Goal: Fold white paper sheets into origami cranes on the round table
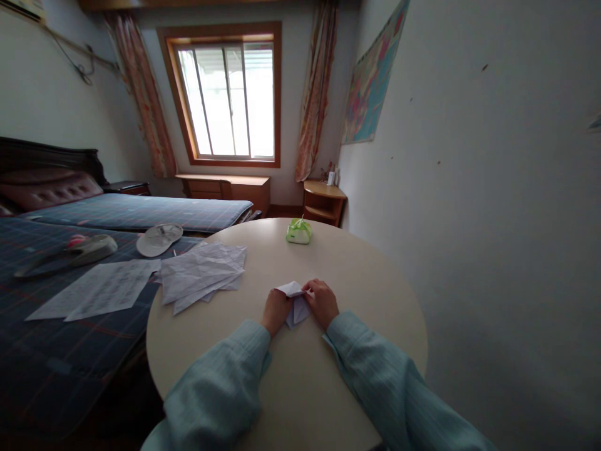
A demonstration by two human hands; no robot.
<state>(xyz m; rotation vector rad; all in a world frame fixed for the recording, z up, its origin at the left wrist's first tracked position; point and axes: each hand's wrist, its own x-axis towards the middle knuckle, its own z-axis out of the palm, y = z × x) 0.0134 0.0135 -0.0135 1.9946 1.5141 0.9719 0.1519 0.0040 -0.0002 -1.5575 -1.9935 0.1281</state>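
One camera sits on the person's head. It looks forward and down, past the left hand and right hand close by, over the table, to the far window.

Folded sheet: matt paper. Tabletop: smooth, faint sheen. Sleeves: matt cloth.

Folded white paper is held by the left hand and right hand over a round table. Creased sheets are piled to the left.
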